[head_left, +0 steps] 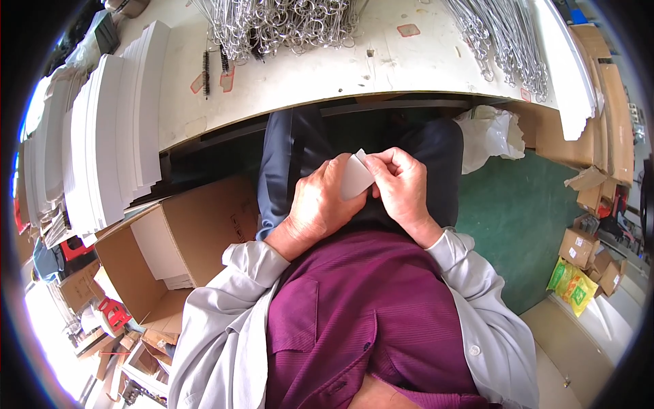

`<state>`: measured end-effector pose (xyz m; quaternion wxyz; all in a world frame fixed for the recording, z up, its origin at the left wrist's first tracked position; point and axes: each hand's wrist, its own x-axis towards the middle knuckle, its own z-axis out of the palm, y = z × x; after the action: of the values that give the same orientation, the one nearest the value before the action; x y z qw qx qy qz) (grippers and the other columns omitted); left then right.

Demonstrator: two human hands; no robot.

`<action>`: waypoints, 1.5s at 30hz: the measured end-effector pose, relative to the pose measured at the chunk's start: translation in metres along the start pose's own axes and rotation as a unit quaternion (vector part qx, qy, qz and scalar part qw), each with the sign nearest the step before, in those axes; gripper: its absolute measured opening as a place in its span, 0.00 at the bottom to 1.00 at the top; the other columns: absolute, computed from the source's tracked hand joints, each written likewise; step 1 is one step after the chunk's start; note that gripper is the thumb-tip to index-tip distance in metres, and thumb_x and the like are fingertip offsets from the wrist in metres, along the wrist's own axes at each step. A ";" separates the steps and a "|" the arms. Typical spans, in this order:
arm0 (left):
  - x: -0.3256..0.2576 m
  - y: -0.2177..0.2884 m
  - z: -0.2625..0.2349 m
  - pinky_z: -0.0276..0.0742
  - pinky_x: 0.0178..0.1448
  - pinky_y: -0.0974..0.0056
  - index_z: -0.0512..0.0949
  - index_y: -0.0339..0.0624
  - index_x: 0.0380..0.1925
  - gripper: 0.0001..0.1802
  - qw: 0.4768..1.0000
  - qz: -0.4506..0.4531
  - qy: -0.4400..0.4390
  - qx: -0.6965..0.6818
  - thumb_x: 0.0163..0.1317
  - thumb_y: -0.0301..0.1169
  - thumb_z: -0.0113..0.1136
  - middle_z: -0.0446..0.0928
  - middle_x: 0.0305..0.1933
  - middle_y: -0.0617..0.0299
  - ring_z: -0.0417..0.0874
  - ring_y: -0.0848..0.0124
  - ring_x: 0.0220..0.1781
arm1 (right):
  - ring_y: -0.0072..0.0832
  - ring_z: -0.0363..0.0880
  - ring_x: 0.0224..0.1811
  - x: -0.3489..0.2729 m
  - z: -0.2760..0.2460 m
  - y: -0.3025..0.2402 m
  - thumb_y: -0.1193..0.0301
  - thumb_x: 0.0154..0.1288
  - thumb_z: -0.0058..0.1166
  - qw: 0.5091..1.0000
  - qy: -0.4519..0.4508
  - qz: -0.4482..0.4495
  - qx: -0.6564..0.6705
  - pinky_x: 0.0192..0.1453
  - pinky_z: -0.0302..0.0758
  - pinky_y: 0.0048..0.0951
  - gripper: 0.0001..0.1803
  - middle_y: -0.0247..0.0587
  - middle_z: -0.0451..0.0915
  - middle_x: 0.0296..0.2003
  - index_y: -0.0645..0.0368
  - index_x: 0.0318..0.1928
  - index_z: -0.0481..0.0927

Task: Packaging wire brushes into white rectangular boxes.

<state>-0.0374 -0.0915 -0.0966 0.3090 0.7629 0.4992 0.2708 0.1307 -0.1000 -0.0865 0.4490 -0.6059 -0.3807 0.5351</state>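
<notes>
White card (355,180) is sitting in the middle of the head view, held in front of the person's lap, near the front edge of the desk (286,92) but apart from it. The left hand (319,196) is keeping its grip closed around the card's left side, its fingers bending behind and out of sight. The right hand (403,185) is closing its grip at the card's upper right edge, thumb and fingertips pinching there beside a small pointed corner that is sticking up. On the desk, a heap of looped metal wires (283,27) is lying at the far side, and a second bundle of wires (501,44) is spreading toward the right end. Two black bristle brushes (206,75) are lying just in front of the heap, side by side. Long white strips (102,129) are standing in stacks at the left. Below them, an open cardboard box (204,232) is standing beside the person's left leg, with white sheets (158,240) leaning inside it. A crumpled white plastic bag (487,140) is resting beside the right knee, above the green floor (497,218). Farther right, a yellow-green packet (572,285) is lying near small cardboard boxes (579,247).
</notes>
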 end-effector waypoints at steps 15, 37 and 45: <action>0.002 -0.003 -0.006 0.88 0.47 0.49 0.76 0.36 0.57 0.31 0.998 -0.047 0.008 -0.041 0.55 0.37 0.74 0.85 0.46 0.44 0.89 0.46 0.44 | 0.29 0.84 0.29 -0.008 0.003 0.006 0.71 0.70 0.66 0.963 -0.065 -0.221 -0.142 0.36 0.80 0.30 0.24 0.50 0.87 0.34 0.66 0.63 0.81; -0.026 -0.006 -0.133 0.80 0.44 0.59 0.83 0.34 0.47 0.16 0.977 -0.173 -0.056 -0.116 0.63 0.31 0.72 0.82 0.36 0.52 0.83 0.67 0.37 | 0.17 0.77 0.33 0.046 0.008 -0.045 0.73 0.75 0.61 0.956 -0.053 -0.243 -0.153 0.38 0.76 0.23 0.12 0.35 0.86 0.38 0.64 0.54 0.85; 0.019 -0.039 -0.266 0.81 0.44 0.49 0.82 0.36 0.47 0.14 0.925 -0.193 0.141 0.294 0.63 0.31 0.69 0.83 0.37 0.37 0.86 0.39 0.41 | 0.35 0.85 0.40 0.124 -0.020 -0.051 0.74 0.72 0.60 0.848 0.116 -0.415 -0.310 0.45 0.81 0.33 0.06 0.42 0.86 0.42 0.62 0.46 0.85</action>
<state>-0.2454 -0.0080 0.0529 0.0436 0.6623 0.7325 0.1514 0.1686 0.0296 -0.0751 0.4593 -0.5566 -0.6877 0.0788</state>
